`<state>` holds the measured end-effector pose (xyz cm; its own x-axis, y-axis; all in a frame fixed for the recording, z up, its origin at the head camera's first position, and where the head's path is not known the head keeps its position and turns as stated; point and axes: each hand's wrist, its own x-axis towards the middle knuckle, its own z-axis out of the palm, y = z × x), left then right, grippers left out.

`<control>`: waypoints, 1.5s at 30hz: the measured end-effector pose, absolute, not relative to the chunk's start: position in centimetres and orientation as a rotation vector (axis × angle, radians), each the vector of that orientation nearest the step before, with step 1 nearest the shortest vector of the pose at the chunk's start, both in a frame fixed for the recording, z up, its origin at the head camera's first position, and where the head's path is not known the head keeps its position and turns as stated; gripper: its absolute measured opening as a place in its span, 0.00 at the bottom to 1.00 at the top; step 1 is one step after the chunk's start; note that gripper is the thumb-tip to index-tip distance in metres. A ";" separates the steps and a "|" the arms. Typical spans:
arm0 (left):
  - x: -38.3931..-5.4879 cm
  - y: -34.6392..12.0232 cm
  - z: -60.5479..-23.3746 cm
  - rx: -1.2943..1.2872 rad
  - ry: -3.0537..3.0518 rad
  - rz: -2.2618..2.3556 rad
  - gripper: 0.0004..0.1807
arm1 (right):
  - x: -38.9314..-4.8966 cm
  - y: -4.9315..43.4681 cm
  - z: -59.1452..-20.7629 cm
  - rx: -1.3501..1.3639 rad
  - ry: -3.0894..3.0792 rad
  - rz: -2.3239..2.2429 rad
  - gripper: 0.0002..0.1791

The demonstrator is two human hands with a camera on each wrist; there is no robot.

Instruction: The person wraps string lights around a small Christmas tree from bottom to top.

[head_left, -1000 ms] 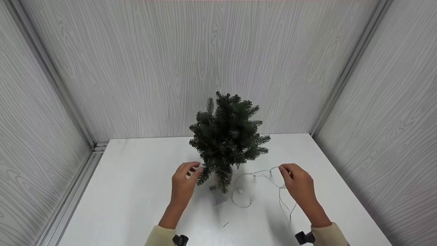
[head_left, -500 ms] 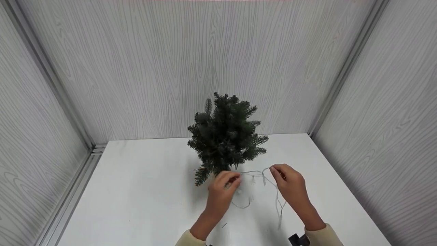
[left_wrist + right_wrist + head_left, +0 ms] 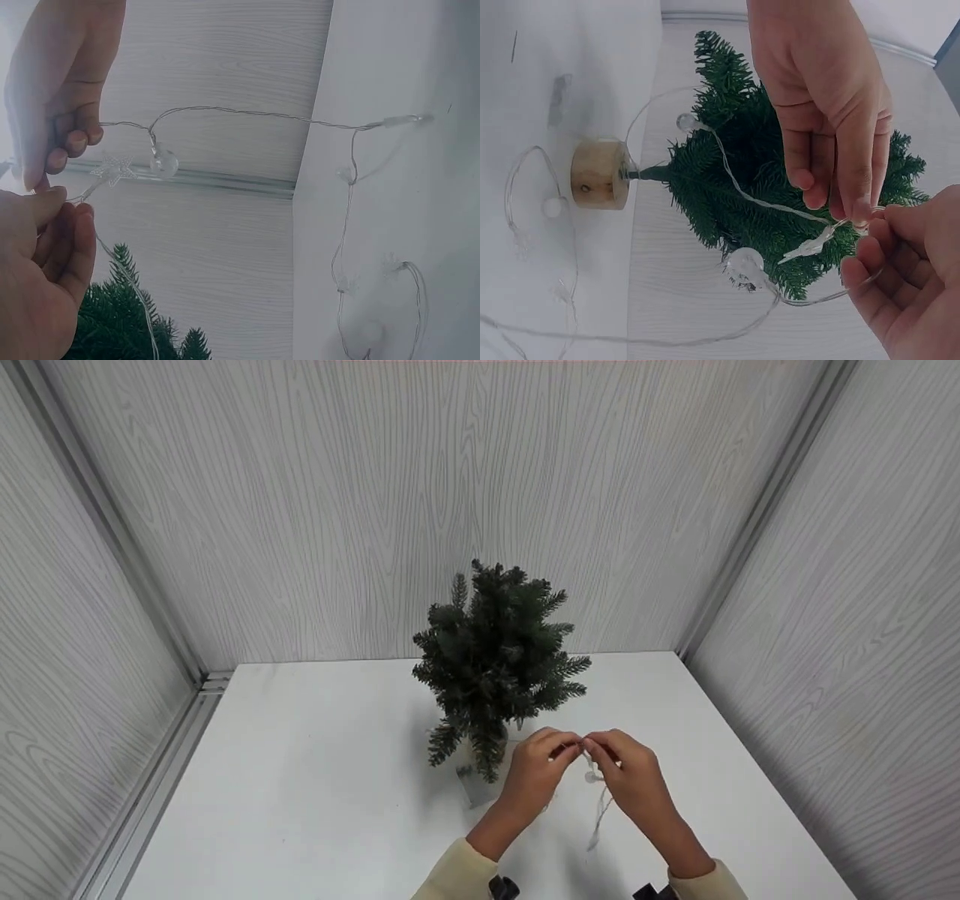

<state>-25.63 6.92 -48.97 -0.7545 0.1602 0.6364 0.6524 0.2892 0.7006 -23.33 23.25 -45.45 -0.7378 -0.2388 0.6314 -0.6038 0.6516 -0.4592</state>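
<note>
In the head view, a string of fairy lights [image 3: 602,807] hangs between my hands, right of a small artificial Christmas tree [image 3: 499,652]. My left hand [image 3: 531,771] pinches the thin wire between thumb and fingertips. Right beside it, fingertips meeting, my right hand [image 3: 632,775] also pinches the wire. The left wrist view shows a clear star [image 3: 114,171] and a clear ball [image 3: 163,161] dangling by the fingers. From the hands, one wire length with a round bulb [image 3: 686,122] runs toward the tree's trunk in the right wrist view.
The tree stands upright on a round wooden base [image 3: 600,175]. More of the light string, with several clear ornaments, lies on the white table [image 3: 322,765]. A small flat clear piece [image 3: 478,787] lies before the tree. Grey-white grained panels [image 3: 360,510] enclose the back and sides.
My left hand has come from the tree's left side, across its front, over to my right hand. The right hand has shifted slightly left, still pinching the wire.
</note>
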 end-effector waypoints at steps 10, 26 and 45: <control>-25.8 6.4 -48.8 -0.656 -2.080 -1.530 0.07 | -23.6 24.9 -46.2 0.643 -2.354 0.718 0.11; -26.0 6.5 -48.6 -0.542 -2.040 -1.713 0.08 | -23.9 29.5 -49.0 0.326 -2.396 0.543 0.08; -27.1 8.2 -48.2 -0.452 -1.968 -1.837 0.10 | -23.3 34.3 -50.6 0.090 -2.426 0.676 0.08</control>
<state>-27.11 8.25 -48.22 -0.8640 -0.0405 0.5019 0.4979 0.0794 0.8636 -23.29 34.33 -50.63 -0.8104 0.0938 0.5783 -0.2189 0.8671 -0.4475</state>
